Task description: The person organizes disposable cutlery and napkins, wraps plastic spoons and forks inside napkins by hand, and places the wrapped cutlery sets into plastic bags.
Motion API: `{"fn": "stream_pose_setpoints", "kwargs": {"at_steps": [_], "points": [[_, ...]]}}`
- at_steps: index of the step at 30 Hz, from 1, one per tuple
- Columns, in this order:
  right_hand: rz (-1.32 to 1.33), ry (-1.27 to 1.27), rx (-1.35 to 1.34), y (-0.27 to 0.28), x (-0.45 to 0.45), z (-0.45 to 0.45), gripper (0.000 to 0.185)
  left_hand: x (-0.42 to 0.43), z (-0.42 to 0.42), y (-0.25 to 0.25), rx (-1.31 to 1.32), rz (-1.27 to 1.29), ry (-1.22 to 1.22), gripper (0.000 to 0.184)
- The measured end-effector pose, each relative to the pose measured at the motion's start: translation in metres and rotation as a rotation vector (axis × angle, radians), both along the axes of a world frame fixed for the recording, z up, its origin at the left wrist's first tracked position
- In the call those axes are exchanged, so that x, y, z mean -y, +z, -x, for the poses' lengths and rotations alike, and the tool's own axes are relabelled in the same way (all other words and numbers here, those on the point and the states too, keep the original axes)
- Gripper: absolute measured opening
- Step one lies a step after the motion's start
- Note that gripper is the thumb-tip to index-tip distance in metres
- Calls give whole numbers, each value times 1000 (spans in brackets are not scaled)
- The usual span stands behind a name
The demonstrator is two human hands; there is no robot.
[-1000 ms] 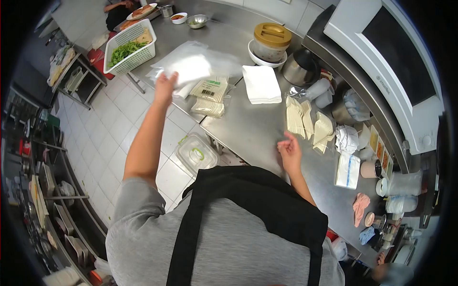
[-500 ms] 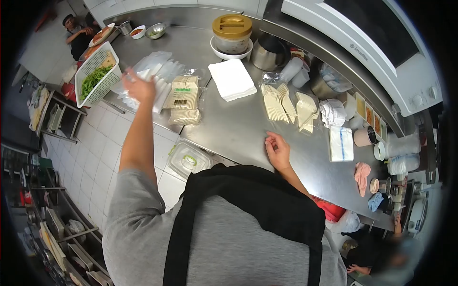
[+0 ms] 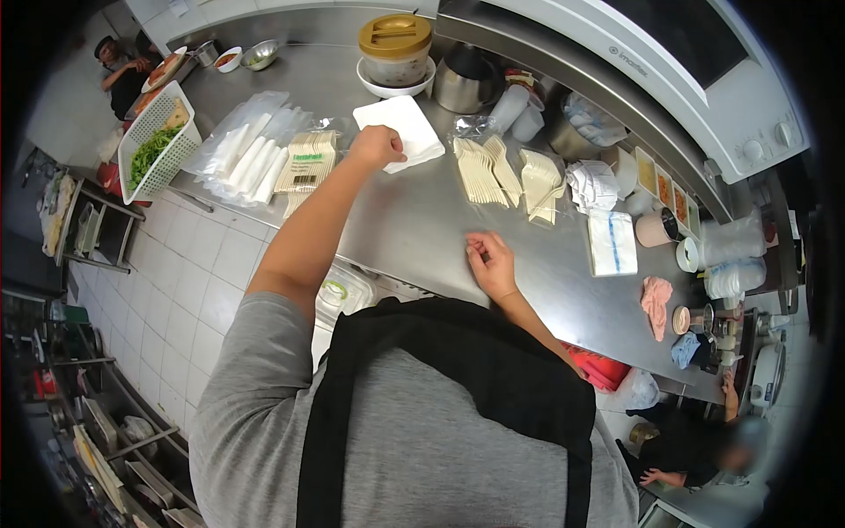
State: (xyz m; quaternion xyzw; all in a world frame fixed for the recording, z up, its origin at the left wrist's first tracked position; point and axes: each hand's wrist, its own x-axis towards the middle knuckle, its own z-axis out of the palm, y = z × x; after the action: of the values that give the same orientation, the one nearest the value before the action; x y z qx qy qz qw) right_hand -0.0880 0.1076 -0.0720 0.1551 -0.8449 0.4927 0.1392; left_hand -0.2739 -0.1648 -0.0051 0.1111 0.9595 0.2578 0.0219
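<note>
My left hand (image 3: 378,148) is over a stack of white paper napkins (image 3: 414,132), its fingers closed and pointing down at the stack. Whether a napkin is pinched in them cannot be made out. My right hand (image 3: 490,266) rests near the front edge of the steel counter, fingers curled in, with nothing visible in it. Left of the napkins lie a pack of wooden cutlery (image 3: 308,167) with a green label and several white rolled bundles in clear plastic (image 3: 255,163). To their right are opened packs of wooden forks (image 3: 480,176) and wooden spoons (image 3: 541,185).
A white basket of green peppers (image 3: 163,154) stands at the left end. Behind the napkins is a gold-lidded tub (image 3: 395,44) in a white bowl. Folded white bags (image 3: 612,242) and a pink cloth (image 3: 656,304) lie to the right, under a microwave (image 3: 713,97). Two people are nearby.
My left hand has moved right, from above the plastic-wrapped bundles to the napkin stack, and its spread fingers have closed. My right hand stays near the counter edge. The view has shifted slightly.
</note>
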Motion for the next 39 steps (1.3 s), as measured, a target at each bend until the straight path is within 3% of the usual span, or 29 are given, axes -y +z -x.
{"fn": "stream_pose_setpoints", "kwargs": {"at_steps": [2, 5, 8, 12, 14, 15, 18, 20, 23, 25, 28, 29, 31, 35, 39], "points": [[2, -2, 11, 3, -7, -8, 19, -1, 0, -8, -134, 21, -35, 20], [77, 16, 73, -1, -28, -17, 17, 0, 2, -3, -67, -7, -20, 20], [546, 26, 435, -13, -58, -19, 13, 3, 5, -8, -47, -55, 25, 17], [243, -264, 253, 0, -109, 8, 12, 4, 7, -13, -143, -107, 55, 11], [58, -356, 73, 27, -124, 30, 17, -11, -8, 7, -398, -119, 56, 12], [-89, -354, 136, 34, -128, 43, 22, -18, -18, 21, -527, -120, 59, 15], [-455, -389, 332, 46, -130, 65, 35, -61, -73, 53, -549, -100, -152, 19], [-600, -484, 448, 53, -120, 71, 43, -90, -117, 42, -569, -48, -396, 18], [-643, -499, 387, 32, -122, 81, 49, -140, -175, 6, -431, -109, -748, 18], [-589, -496, 348, 12, -130, 86, 48, -161, -195, -9, -123, -58, -931, 20], [-514, -442, 367, -2, -150, 90, 42, -171, -190, -21, 128, -109, -1023, 16], [-490, -415, 384, -5, -156, 92, 39, -173, -183, -24, 40, -172, -955, 15], [-177, -414, 552, 1, -164, 90, 29, -176, -163, -26, -130, -298, -820, 14], [160, -381, 709, 33, -175, 71, 18, -196, -97, -33, -387, 108, -548, 13], [148, -338, 669, 47, -198, 30, 20, -210, -74, -29, -384, 333, -521, 13]]}}
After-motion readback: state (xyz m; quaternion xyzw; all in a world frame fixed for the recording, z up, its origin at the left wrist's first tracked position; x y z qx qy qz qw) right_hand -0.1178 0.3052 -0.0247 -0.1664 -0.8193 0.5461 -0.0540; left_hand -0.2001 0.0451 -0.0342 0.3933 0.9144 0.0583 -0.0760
